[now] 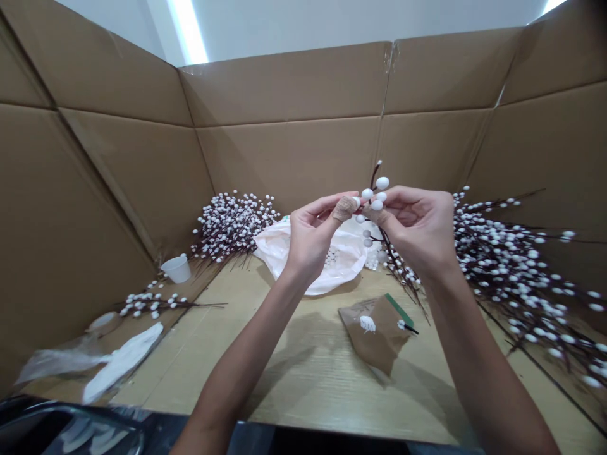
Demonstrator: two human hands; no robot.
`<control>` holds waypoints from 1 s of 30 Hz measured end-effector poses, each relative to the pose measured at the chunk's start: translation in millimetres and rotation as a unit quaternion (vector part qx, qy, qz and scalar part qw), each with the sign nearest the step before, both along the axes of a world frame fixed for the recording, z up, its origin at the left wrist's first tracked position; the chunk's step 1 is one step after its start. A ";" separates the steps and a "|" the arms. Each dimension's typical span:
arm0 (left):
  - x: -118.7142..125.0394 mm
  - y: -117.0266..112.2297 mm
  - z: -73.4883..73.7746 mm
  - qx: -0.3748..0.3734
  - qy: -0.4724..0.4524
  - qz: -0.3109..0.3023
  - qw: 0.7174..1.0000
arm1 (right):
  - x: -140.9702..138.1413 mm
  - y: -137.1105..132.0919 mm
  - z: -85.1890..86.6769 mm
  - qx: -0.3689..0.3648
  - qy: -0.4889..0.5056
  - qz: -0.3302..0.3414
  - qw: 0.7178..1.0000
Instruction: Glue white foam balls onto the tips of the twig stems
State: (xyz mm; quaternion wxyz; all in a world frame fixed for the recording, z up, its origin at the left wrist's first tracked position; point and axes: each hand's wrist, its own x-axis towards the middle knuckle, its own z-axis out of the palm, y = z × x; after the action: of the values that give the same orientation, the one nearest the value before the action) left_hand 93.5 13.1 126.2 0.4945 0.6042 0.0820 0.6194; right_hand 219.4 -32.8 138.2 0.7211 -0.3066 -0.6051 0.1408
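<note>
My right hand is closed around the dark brown stem of a branch with white berries, raised above the table. A white berry sits between the thumb and fingertips of my left hand, close beside the stem. Whether this berry is joined to the branch I cannot tell. Tape or bandage covers both thumbs. Beneath the hands lies a piece of brown card with a white dab and a small dark stick with a white tip on it.
Berry branches pile up at the back left and along the right. Behind my hands is a white plastic bag. On the left are a white cup, a tape roll and white cloth. Cardboard walls surround the table.
</note>
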 end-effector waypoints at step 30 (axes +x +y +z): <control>5.0 -7.7 -1.2 -0.014 -0.038 0.018 0.999 | -3.7 3.5 -5.2 0.025 -0.021 -0.013 0.999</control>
State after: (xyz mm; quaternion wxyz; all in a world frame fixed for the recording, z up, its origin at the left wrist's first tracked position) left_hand 98.5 5.4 125.0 0.4943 0.5715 0.0831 0.6498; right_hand 215.7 -29.3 133.0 0.7172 -0.2991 -0.6198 0.1099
